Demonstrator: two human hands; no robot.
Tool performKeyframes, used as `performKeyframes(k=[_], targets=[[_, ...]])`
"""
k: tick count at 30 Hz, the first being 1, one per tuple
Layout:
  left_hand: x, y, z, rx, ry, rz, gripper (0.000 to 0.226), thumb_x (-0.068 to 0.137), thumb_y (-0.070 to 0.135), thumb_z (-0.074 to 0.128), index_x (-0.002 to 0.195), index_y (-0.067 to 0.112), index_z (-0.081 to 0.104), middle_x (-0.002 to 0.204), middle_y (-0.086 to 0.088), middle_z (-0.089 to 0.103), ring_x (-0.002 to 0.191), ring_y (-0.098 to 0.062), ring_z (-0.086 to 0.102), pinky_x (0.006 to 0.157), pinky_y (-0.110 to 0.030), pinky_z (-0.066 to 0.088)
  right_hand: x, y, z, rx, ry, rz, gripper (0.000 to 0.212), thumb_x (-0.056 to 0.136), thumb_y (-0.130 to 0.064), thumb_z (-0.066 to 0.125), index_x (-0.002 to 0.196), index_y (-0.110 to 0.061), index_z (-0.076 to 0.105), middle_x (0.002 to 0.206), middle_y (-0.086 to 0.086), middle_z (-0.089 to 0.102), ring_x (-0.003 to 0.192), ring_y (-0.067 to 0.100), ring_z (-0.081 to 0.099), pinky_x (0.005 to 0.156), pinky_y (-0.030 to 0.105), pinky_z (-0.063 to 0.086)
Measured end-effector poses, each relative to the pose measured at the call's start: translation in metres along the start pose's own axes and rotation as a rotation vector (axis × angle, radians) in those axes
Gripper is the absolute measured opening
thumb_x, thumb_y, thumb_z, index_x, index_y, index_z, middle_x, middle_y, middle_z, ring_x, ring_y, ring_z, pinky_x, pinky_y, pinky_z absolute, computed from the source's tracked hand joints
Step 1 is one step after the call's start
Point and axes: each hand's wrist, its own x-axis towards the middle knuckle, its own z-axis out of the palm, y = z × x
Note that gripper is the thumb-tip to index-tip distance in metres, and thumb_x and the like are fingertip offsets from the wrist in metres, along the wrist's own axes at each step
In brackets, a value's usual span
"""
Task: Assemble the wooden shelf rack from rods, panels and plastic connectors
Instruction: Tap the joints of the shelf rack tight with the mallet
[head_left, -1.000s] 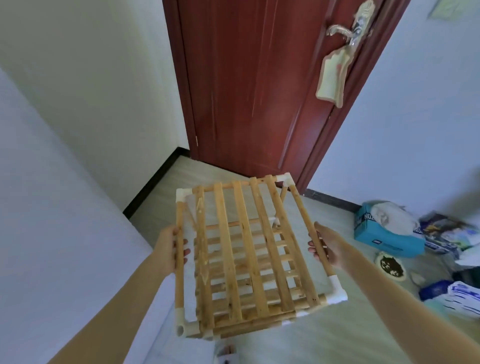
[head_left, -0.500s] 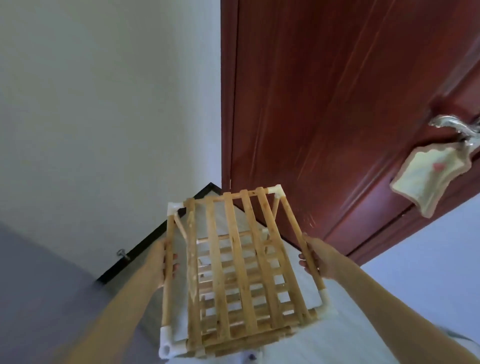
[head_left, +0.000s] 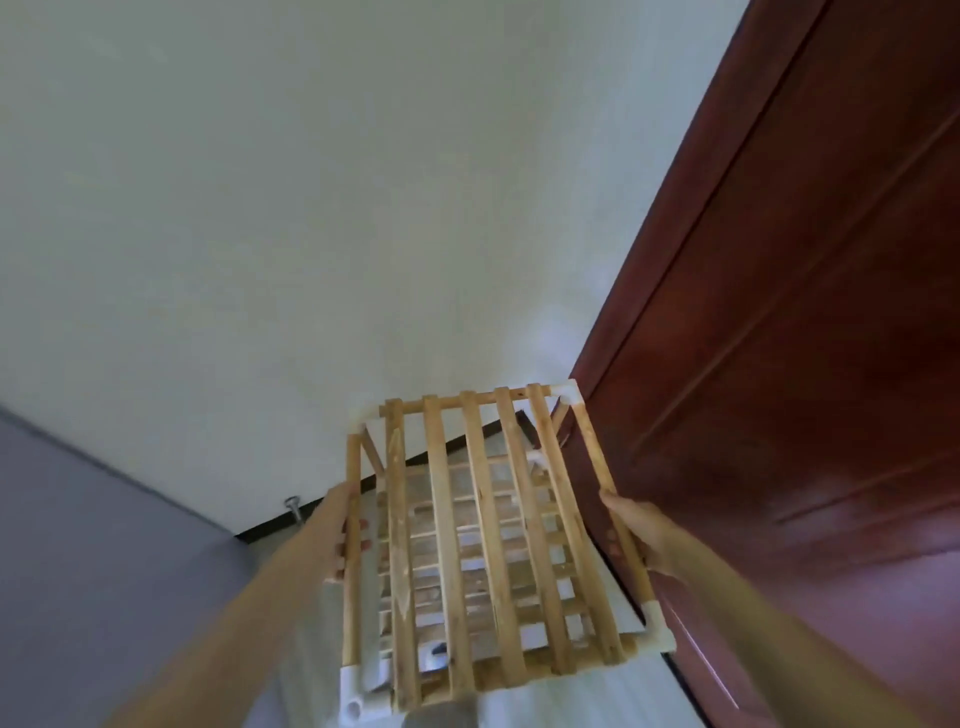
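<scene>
Seemingly complete, the pale slatted wooden shelf rack with white plastic corner connectors (head_left: 483, 540) hangs lower centre, left hand (head_left: 340, 535) and right hand (head_left: 631, 525) each curled round a side rod; probably only placement remains.

the way ahead is closed by the pale wall (head_left: 322, 218), and the right side is shut off by the dark red door (head_left: 810, 364); the corner between them is met just behind the far edge of the wooden rack (head_left: 483, 540). the rack's right side rod, gripped by the right hand (head_left: 636, 527), is seen just beside the door, so little room is left there. more room is found on the left, past the left hand (head_left: 340, 530), where a small metal door stop (head_left: 293, 506) is seen near the base of the wall.
</scene>
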Motion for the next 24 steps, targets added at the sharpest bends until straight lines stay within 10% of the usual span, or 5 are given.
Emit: performKeyframes(k=[8, 15, 24], targets=[[0.08, 0.046, 0.04, -0.045, 0.076, -0.106, 0.035, 0.089, 0.044, 0.051, 0.088, 0.009, 0.055, 0.097, -0.011, 0.052, 0.081, -0.028, 0.048, 0.08, -0.048, 0.04, 0.117, -0.081, 0.006, -0.19, -0.053, 0.153, 0.051, 0.092, -0.048, 0.049, 0.122, -0.006, 0.054, 0.099, 0.011, 0.059, 0.095, 0.027, 0.056, 0.084, 0.038, 0.04], [0.161, 0.065, 0.082, -0.165, 0.114, -0.198, 0.022, 0.091, 0.029, 0.042, 0.088, 0.011, 0.053, 0.1, -0.011, 0.051, 0.091, -0.031, 0.046, 0.095, -0.071, 0.024, 0.228, -0.13, 0.012, -0.207, -0.154, 0.316, 0.068, 0.088, -0.051, 0.054, 0.142, -0.013, 0.036, 0.147, 0.01, 0.036, 0.138, 0.035, 0.025, 0.106, 0.065, 0.012], [0.242, 0.065, 0.105, -0.276, 0.187, -0.221, 0.02, 0.09, 0.025, 0.037, 0.089, 0.012, 0.051, 0.099, -0.01, 0.051, 0.09, -0.031, 0.046, 0.097, -0.071, 0.022, 0.324, -0.15, 0.033, -0.153, -0.216, 0.281, 0.064, 0.085, -0.048, 0.06, 0.136, -0.013, 0.045, 0.145, 0.01, 0.04, 0.134, 0.03, 0.033, 0.111, 0.049, 0.02]])
